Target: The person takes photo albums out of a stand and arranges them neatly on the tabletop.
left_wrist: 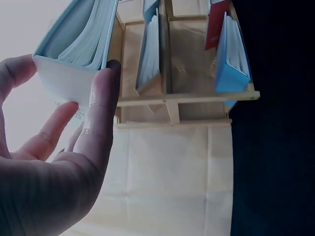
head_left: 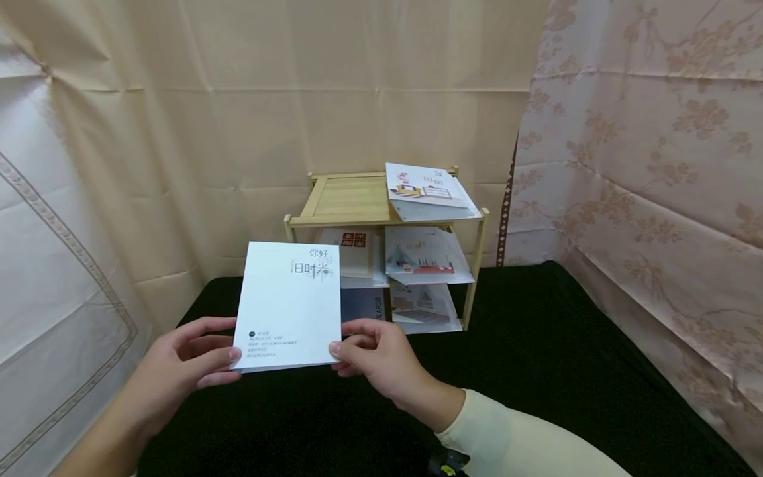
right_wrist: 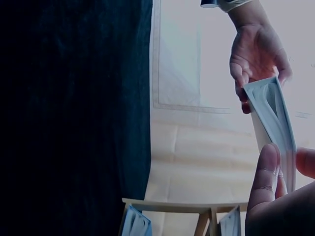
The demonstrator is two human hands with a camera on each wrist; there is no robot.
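One white book [head_left: 289, 305], dark lettering, held up above the dark-covered table [head_left: 507, 391], in front of the rack [head_left: 352, 199]; cover toward the wearer. Left hand [head_left: 199, 354]: grip pinched on the book's lower left corner, thumb in front. Right hand [head_left: 381, 358]: grip pinched on the lower right corner, thumb likewise in front; the paired hold presumably steadies it and keeps the lettering readable. One wooden rack, compartments below a top board. Top pile [head_left: 429, 189]: overlapping books at the board's right end, perhaps stacked to save room. Red-stamped book [head_left: 354, 240], upper left compartment; tent-print book [head_left: 426, 258], upper right; dark blue book [head_left: 360, 305], lower left; covers showing, probably for easy recognition.
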